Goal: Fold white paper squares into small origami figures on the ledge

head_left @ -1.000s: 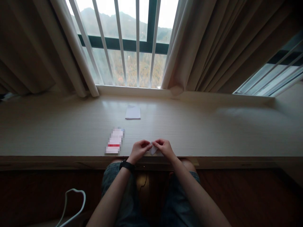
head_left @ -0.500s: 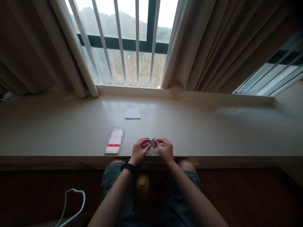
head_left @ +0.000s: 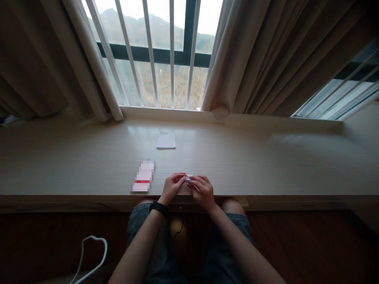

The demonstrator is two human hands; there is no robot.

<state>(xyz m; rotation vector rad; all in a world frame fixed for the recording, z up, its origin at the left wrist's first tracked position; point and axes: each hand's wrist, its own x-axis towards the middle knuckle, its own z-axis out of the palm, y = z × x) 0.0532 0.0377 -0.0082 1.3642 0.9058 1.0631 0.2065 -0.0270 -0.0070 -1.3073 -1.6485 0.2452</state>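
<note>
Both hands meet at the near edge of a pale wooden desk (head_left: 266, 165). My left hand (head_left: 171, 187), with a black band at its wrist, and my right hand (head_left: 201, 191) are closed together on a small folded piece of white paper (head_left: 188, 178). Only a sliver of that paper shows between the fingertips; the rest is hidden under the fingers. A blurred white packet with a red stripe (head_left: 143, 176) lies just left of my left hand.
A folded white sheet (head_left: 166, 140) lies further back near the window sill. Beige curtains (head_left: 266, 59) hang on both sides of a barred window (head_left: 156, 51). A white cable (head_left: 89, 256) loops at the lower left, below the desk.
The paper was lifted a little half a second ago and now sits lower, more covered by my fingers. My right hand has shifted slightly left, toward my left hand.
</note>
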